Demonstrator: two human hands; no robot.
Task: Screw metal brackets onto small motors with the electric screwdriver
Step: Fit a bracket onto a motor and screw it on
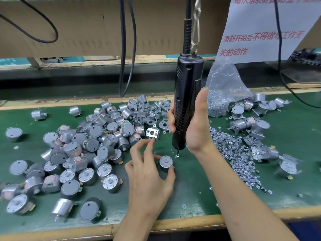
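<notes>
A heap of bare motors (83,145) waits on the green surface (191,188). The left hand (149,178) pinches a bracket (152,133) at its fingertips and cradles one motor (165,163). The right hand (196,126) grips the hanging screwdriver (186,84), with a screw (177,155) on its tip. Few bracketed motors (250,125) lie to the right, so I'd judge most of the work remains.

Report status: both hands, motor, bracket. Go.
Left hand grip on small silver round motor, fingertips pinching perforated metal bracket. Right hand grip on black electric screwdriver, bit beside motor. Bracket not yet seated. Path between clear.
</notes>
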